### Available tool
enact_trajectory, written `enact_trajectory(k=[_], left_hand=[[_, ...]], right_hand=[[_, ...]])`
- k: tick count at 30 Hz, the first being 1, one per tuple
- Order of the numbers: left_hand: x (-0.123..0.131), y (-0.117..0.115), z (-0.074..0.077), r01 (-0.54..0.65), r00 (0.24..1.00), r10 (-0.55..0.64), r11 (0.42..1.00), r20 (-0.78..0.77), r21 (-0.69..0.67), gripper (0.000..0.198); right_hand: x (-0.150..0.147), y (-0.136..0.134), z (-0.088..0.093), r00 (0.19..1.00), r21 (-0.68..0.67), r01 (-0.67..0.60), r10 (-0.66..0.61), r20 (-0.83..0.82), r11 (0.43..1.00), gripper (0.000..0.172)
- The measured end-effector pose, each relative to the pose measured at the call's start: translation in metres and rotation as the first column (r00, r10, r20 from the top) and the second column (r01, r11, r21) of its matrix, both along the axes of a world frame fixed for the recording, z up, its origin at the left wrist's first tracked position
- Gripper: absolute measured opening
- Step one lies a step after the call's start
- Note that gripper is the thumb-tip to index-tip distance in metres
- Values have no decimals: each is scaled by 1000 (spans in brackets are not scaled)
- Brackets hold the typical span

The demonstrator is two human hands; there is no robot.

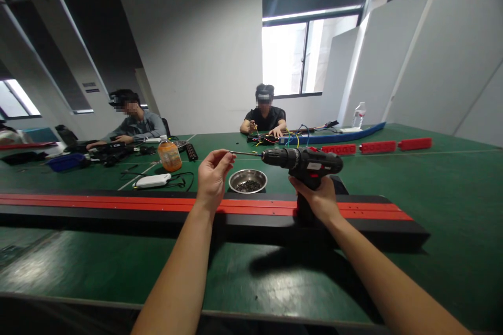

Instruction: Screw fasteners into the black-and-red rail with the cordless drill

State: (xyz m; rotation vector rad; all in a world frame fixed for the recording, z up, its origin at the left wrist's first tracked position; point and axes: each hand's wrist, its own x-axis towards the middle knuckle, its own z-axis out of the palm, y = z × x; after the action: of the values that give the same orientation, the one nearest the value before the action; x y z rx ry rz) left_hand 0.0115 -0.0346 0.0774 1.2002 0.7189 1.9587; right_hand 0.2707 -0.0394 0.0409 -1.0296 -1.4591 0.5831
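Observation:
My right hand (319,200) grips the handle of a black cordless drill (302,161), held level above the table with its long bit (245,153) pointing left. My left hand (212,174) is raised at the bit's tip, fingers pinched together there; what they pinch is too small to make out. Just behind and below the bit sits a small metal bowl (248,180) with dark screws in it. A long black and red rail (118,204) lies across the green table under both hands.
Two other people sit at the far side, working with wires and tools. An orange-filled bottle (170,155), a white box with cable (152,181), a blue rail (334,137), red blocks (377,146) and a water bottle (359,114) are on the table.

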Motion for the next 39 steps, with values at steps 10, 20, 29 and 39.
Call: enact_trajectory(k=[10,20,29,39], left_hand=[[1,-15,14,163,974,-169,985,151,48,23],[12,-23,22,176,972,-183,983,148,59,20],[11,-22,22,143,972,-155,987,179,77,26],[12,-15,21,-82,993,70,987,90,138,30]], right_hand=[[-4,-2,0,997,16,80,-80,5,997,33],[-3,-2,-1,996,29,75,-76,49,997,32],[-4,-3,0,995,19,82,-83,47,996,36],[-5,-3,-1,993,17,107,-108,44,994,38]])
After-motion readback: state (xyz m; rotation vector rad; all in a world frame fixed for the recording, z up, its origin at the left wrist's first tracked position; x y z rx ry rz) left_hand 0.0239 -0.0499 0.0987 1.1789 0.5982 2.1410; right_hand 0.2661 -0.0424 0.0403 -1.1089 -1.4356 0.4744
